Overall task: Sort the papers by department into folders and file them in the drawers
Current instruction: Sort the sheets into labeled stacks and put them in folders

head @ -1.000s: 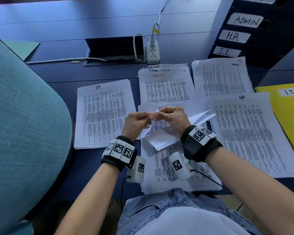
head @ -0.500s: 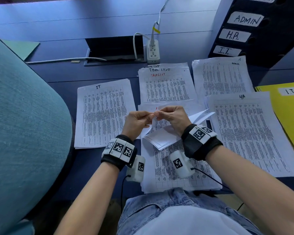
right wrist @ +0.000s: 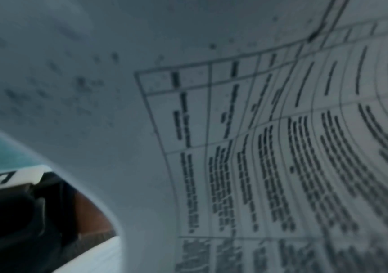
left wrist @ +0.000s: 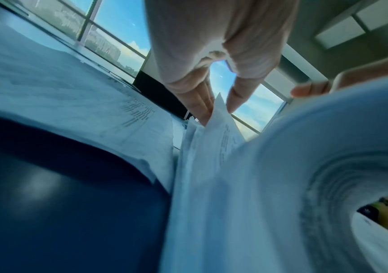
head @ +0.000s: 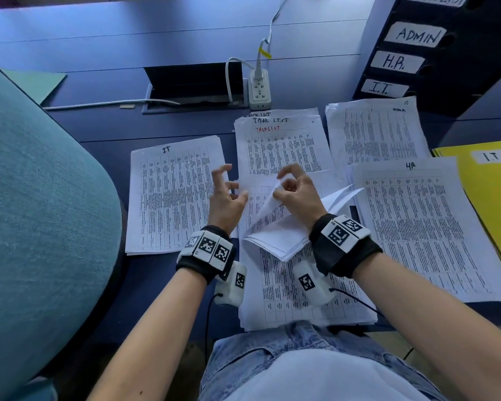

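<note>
- While sorting was under way, the right hand pinched the folded-back sheets of the near stack, just below the tasklist pile.
- Beside them, the left hand was spread, holding nothing.
- Next, I judged, the freed sheet's heading had to be read, then matched to a pile.
- That stack's long axis ran from the person toward the tasklist pile, headings at the far end.

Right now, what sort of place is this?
Likely an office desk: printed papers in piles, a drawer unit labelled ADMIN, H.R., I.T., and a yellow folder.
</note>
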`<state>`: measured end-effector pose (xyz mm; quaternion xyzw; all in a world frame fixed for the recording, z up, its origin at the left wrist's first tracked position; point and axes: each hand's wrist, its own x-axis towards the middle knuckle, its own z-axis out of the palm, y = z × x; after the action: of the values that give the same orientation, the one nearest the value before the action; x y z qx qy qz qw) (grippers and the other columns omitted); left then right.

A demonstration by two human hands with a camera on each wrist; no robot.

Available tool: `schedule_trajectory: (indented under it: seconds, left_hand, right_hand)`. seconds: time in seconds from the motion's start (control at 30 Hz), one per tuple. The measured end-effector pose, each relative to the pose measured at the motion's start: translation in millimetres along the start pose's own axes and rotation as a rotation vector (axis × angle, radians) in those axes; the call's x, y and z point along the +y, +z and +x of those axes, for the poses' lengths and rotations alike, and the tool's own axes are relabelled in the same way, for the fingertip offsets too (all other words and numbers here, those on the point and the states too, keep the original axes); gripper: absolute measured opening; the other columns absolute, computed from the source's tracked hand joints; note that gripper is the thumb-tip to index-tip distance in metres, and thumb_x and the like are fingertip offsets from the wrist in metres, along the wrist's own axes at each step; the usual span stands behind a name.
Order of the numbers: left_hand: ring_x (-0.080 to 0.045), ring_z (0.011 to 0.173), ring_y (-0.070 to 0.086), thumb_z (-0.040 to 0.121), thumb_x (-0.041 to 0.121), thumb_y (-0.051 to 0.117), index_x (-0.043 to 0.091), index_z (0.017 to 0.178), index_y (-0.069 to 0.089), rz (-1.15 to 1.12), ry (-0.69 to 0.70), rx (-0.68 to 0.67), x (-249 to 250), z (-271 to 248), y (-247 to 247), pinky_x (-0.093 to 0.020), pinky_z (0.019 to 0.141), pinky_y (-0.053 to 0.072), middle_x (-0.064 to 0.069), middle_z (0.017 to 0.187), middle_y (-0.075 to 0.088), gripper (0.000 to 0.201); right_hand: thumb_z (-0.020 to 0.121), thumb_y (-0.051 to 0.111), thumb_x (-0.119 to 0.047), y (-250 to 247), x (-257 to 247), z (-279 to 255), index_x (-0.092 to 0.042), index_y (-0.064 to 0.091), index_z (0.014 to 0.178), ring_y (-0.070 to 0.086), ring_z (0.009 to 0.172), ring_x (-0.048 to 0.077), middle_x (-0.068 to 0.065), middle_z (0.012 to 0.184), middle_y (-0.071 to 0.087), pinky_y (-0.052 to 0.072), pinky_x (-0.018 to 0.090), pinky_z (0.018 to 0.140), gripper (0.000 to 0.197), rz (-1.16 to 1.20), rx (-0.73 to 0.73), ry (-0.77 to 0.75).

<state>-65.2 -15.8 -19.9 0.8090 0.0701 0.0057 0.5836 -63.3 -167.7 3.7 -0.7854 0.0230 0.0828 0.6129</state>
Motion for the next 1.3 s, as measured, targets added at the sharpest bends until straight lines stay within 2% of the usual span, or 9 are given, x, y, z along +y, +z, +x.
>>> schedule_trajectory:
  seconds: [0.2, 0.33, 0.5, 0.6, 0.7, 0.87, 1.0, 1.13, 1.3]
  left_hand:
    - [-0.019, 0.088, 0.057, 0.094, 0.022, 0.05, 0.011, 0.105, 0.066, 0.21, 0.023, -0.404, 3, 0, -5, -0.033, 0.087, 0.046, -0.005, 0.099, 0.06, 0.022]
    - [0.003, 0.05, 0.05, 0.097, 0.017, 0.04, 0.005, 0.084, 0.067, 0.033, -0.188, -0.43, 5, -2, -4, -0.021, 0.06, 0.038, 0.01, 0.056, 0.056, 0.033]
    - [-0.011, 0.059, 0.055, 0.085, -0.002, 0.049, 0.011, 0.067, 0.07, 0.024, -0.17, -0.464, -3, -1, -6, -0.021, 0.062, 0.045, 0.004, 0.061, 0.062, 0.03]
    - [-0.02, 0.074, 0.052, 0.076, 0.005, 0.045, 0.006, 0.101, 0.069, -0.004, -0.206, -0.406, -12, 2, -6, -0.037, 0.072, 0.045, -0.011, 0.1, 0.065, 0.034]
    - [-0.013, 0.086, 0.062, 0.084, -0.016, 0.033, 0.006, 0.129, 0.046, -0.072, -0.252, -0.388, 2, -4, -6, -0.016, 0.067, 0.049, -0.013, 0.128, 0.05, 0.052]
    - [-0.042, 0.097, 0.059, 0.085, -0.023, 0.03, 0.02, 0.145, 0.009, -0.242, -0.217, -0.322, 2, -6, -5, -0.024, 0.071, 0.052, -0.039, 0.124, 0.045, 0.077]
    - [-0.021, 0.082, 0.061, 0.086, -0.02, 0.032, 0.005, 0.128, 0.047, -0.197, -0.191, -0.324, 0, -6, -5, -0.014, 0.065, 0.052, -0.02, 0.102, 0.063, 0.05]
    - [0.001, 0.054, 0.055, 0.087, -0.015, 0.038, 0.02, 0.053, 0.072, -0.155, -0.213, -0.367, 1, -10, -8, -0.012, 0.053, 0.043, 0.014, 0.053, 0.062, 0.059]
    - [-0.017, 0.081, 0.058, 0.076, 0.042, 0.054, 0.021, 0.081, 0.066, -0.233, -0.31, -0.428, 1, -17, -13, -0.03, 0.075, 0.048, -0.002, 0.087, 0.064, 0.026]
  right_hand:
    - [0.091, 0.055, -0.018, -18, -20, 0, -0.01, 0.063, 0.074, 0.046, 0.057, 0.011, 0.007, 0.066, 0.058, 0.043, 0.023, 0.057, 0.021, -0.513, -0.239, -0.229]
    - [0.074, 0.033, -0.08, -31, -29, 9, -0.021, 0.065, 0.084, 0.048, 0.081, 0.011, -0.008, 0.081, 0.054, 0.038, 0.031, 0.083, 0.067, -0.777, -0.363, -0.173]
    - [0.07, 0.073, -0.047, -47, -25, 10, -0.019, 0.057, 0.12, 0.019, 0.134, 0.017, -0.005, 0.146, 0.026, 0.009, 0.049, 0.113, 0.059, -1.063, -0.406, -0.197]
    - [0.085, 0.063, -0.025, -46, -13, 5, -0.013, 0.063, 0.099, 0.049, 0.106, 0.013, 0.002, 0.116, 0.058, 0.019, 0.039, 0.108, 0.018, -1.084, -0.311, -0.32]
    - [0.086, 0.055, -0.002, -32, -5, -14, -0.005, 0.06, 0.081, 0.05, 0.069, 0.013, 0.008, 0.079, 0.063, 0.047, 0.038, 0.089, 0.008, -1.009, -0.386, -0.444]
    - [0.082, 0.053, 0.007, -22, 6, -30, -0.008, 0.061, 0.11, 0.055, 0.083, 0.017, 0.007, 0.098, 0.065, 0.051, 0.031, 0.084, 0.033, -1.024, -0.439, -0.507]
    - [0.069, 0.067, 0.012, -21, 6, -21, 0.004, 0.044, 0.132, 0.051, 0.068, 0.016, 0.018, 0.096, 0.062, 0.053, 0.03, 0.065, 0.067, -0.842, -0.278, -0.515]
    - [0.058, 0.085, -0.019, -21, 10, -9, -0.008, 0.06, 0.115, 0.035, 0.102, 0.025, 0.008, 0.119, 0.032, 0.043, 0.047, 0.083, 0.063, -1.109, -0.112, -0.43]
    - [0.08, 0.065, -0.03, -16, 17, -19, -0.016, 0.056, 0.11, 0.033, 0.118, 0.021, 0.005, 0.124, 0.046, 0.014, 0.041, 0.097, 0.035, -1.275, -0.09, -0.377]
